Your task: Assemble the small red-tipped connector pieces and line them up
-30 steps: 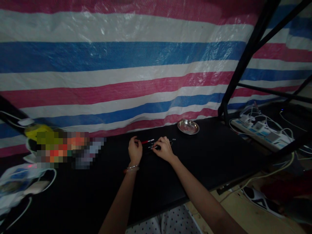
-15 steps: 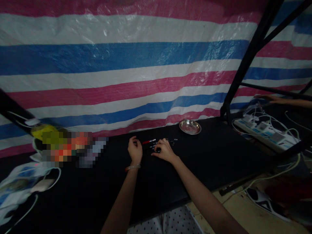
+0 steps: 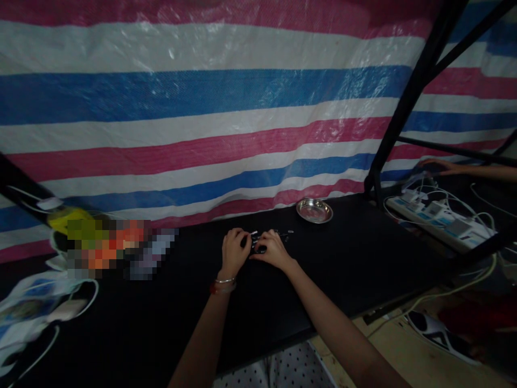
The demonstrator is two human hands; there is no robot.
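Note:
On the black tabletop, a small group of slim, pen-like items [image 3: 289, 232] with silvery ends lies between and under my hands; most are dark, and their exact kind is hard to make out. My left hand [image 3: 235, 252], with bangles at the wrist, curls its fingers over the left end of the group, hiding what it grips. My right hand [image 3: 274, 250] bends over the right side, its thumb and fingers curved around the dark items. The two hands nearly touch.
A round shiny metal dish [image 3: 314, 210] stands behind on the right. Blurred orange and yellow packages [image 3: 109, 242] and white cables lie left. Right, past a black post [image 3: 375, 178], are a power strip with chargers [image 3: 440, 215] and another person's hand [image 3: 444, 166].
My left hand has moved right and curled over the group, covering the red pen-like item that showed before. My right hand has hardly moved.

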